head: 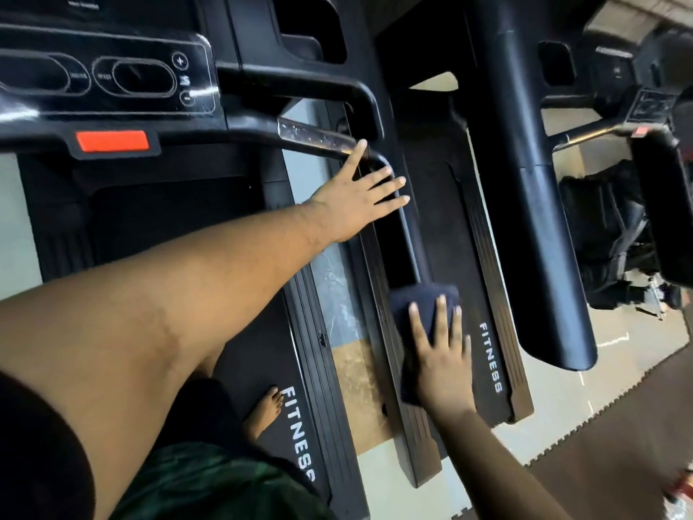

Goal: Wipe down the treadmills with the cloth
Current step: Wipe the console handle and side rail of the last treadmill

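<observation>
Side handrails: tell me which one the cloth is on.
The near treadmill's right handrail, with the cloth pressed on its end by the right hand; the neighbouring treadmill's thicker rail is untouched.

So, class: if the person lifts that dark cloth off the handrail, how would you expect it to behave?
The cloth would probably go floppy: it already bends over the end of the handrail under the right hand. It likely weighs little, since flat fingers alone hold it in place. It seems unlikely to slide freely, as fabric tends to grip, though the handrail looks smooth.

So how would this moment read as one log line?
wiping | right hand presses cloth on handrail | left hand rests on handrail
</observation>
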A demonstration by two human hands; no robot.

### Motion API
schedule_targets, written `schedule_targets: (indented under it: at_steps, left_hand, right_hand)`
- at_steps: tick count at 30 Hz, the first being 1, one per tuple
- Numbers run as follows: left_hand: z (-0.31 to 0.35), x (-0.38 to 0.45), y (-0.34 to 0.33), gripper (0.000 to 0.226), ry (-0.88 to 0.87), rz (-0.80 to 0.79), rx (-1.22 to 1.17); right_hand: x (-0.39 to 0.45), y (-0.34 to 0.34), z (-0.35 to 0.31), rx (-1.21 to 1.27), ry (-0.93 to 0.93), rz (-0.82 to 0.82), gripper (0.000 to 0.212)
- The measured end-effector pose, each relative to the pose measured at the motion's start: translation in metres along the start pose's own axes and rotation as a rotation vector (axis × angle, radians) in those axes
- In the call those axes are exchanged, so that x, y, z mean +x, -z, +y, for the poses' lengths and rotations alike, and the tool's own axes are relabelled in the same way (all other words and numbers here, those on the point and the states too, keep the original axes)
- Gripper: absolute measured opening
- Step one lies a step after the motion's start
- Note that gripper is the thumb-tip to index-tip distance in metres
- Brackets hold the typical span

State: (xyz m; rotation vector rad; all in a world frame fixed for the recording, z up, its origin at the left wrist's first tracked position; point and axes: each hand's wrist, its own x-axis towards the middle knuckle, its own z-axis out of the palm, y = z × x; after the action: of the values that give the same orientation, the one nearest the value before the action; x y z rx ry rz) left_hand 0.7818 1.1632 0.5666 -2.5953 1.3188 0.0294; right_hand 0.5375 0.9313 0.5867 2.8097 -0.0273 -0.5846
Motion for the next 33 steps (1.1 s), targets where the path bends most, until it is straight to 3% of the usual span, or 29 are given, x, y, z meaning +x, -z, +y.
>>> schedule_targets:
  at_steps: [2, 7, 11, 13, 15, 18, 21, 25, 29, 33]
  left_hand:
    - [-0.006, -0.001, 0.0, 0.096, -0.016, 0.013, 0.017]
    - [-0.036, -0.003, -0.009, 0.091, 0.04, 0.053, 0.073]
    - [-0.041, -0.001, -0.01, 0.088, -0.007, 0.035, 0.126]
    - [-0.045, 0.0, -0.009, 0.091, 0.004, 0.027, 0.132]
    - [-0.051, -0.003, -0.012, 0.093, 0.025, 0.007, 0.128]
    - [-0.051, -0.007, -0.01, 0.096, 0.032, -0.033, 0.097]
    - [-0.057, -0.01, 0.001, 0.097, 0.034, -0.071, 0.061]
    - [-0.078, -0.014, 0.014, 0.087, 0.042, -0.06, 0.086]
    - [-0.078, -0.012, 0.01, 0.084, 0.079, -0.075, 0.093]
    - [-0.071, -0.014, 0.005, 0.087, 0.045, -0.122, 0.098]
  right_hand:
    - [-0.003, -0.006, 0.004, -0.135, 0.051, -0.041, 0.105]
    - [0.082, 0.036, -0.044, -0.591, 0.356, -0.13, 0.065]
    - [0.146, 0.063, -0.083, -0.83, 0.408, -0.091, 0.067]
    - [0.16, 0.068, -0.083, -0.7, 0.353, -0.023, 0.072]
    - [0.146, 0.065, -0.069, -0.428, 0.218, 0.062, 0.079]
    - [0.091, 0.047, -0.04, 0.032, -0.031, 0.053, 0.099]
    - [0.088, 0.051, -0.035, 0.182, -0.093, 0.035, 0.098]
    - [0.175, 0.093, -0.066, 0.253, -0.047, 0.138, 0.082]
    - [0.203, 0.105, -0.092, -0.061, 0.0, 0.163, 0.093]
    - [0.143, 0.08, -0.08, -0.576, 0.282, -0.078, 0.08]
